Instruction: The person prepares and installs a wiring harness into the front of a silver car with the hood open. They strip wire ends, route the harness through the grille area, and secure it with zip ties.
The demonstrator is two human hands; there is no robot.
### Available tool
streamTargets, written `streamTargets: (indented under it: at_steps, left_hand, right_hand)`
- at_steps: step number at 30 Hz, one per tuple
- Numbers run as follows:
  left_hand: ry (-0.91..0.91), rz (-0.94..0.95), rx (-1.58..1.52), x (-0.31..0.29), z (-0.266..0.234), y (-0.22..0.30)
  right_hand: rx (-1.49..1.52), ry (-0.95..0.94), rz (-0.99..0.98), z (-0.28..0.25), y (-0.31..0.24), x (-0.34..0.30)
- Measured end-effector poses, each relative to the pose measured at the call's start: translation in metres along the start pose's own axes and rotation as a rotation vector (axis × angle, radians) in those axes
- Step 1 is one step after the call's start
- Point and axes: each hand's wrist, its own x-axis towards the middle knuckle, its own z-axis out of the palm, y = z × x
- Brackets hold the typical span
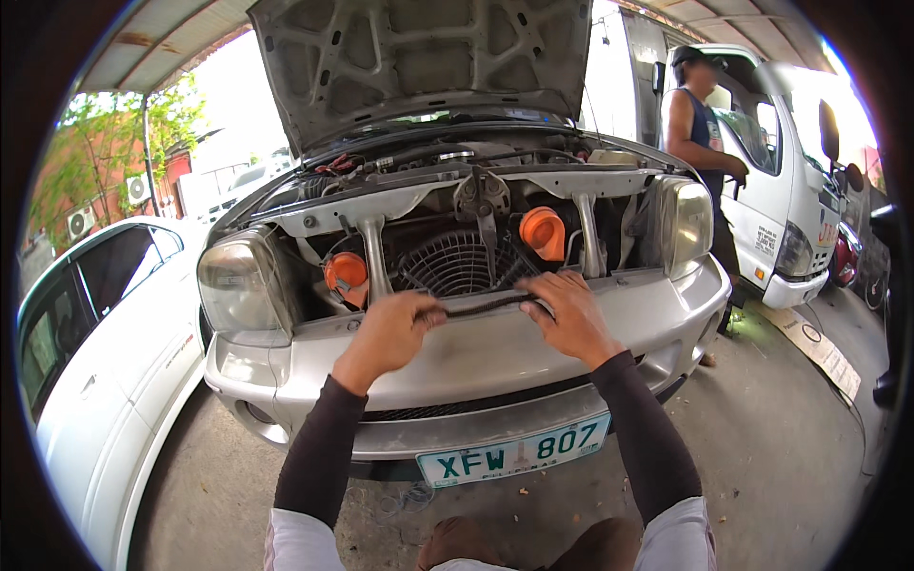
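Both hands grip one dark rubber strip (487,305), stretched level between them in front of the open nose of a silver car (476,352). The left hand (388,330) is closed around the strip's left end in a loose fist, knuckles up. The right hand (569,314) pinches the right end, fingers (557,283) curled over the top. The strip hangs just above the car's bumper (495,419) and just in front of the round black fan (455,265) behind the missing grille.

Two orange horns sit in the opening: one (345,273) to the left of the fan, one (544,231) to its upper right. Two headlights flank them, one (233,285) on the left and one (687,224) on the right. The single hood (428,57) stands raised overhead. One number plate (514,450) is fixed low under the bumper.

A white car (105,343) is parked close on the left. On the right stands one white truck (781,190), and one person (700,133) in a dark sleeveless top stands between it and the silver car, well apart from the hands. The ground is grey concrete (781,447).
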Motion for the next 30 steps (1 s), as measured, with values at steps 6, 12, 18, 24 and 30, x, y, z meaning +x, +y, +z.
streamTargets:
  at_steps: [6,12,18,24,30]
  left_hand:
    - [0.21,0.149,-0.145,0.073,0.014,0.003]
    - [0.286,0.069,-0.237,0.103,0.012,-0.009]
    - [0.412,-0.02,-0.35,0.132,0.035,-0.019]
    - [0.507,0.001,-0.058,0.131,0.033,-0.045]
    - [0.418,-0.026,0.074,0.141,0.033,-0.06]
  right_hand:
    - [0.075,0.293,-0.065,0.01,-0.014,0.032]
    - [0.118,0.308,0.158,0.005,0.003,0.055]
    - [0.027,0.413,0.049,0.01,0.013,0.064]
    - [0.041,0.36,0.524,0.006,0.044,0.078]
    - [0.205,0.239,0.588,0.011,0.044,0.094]
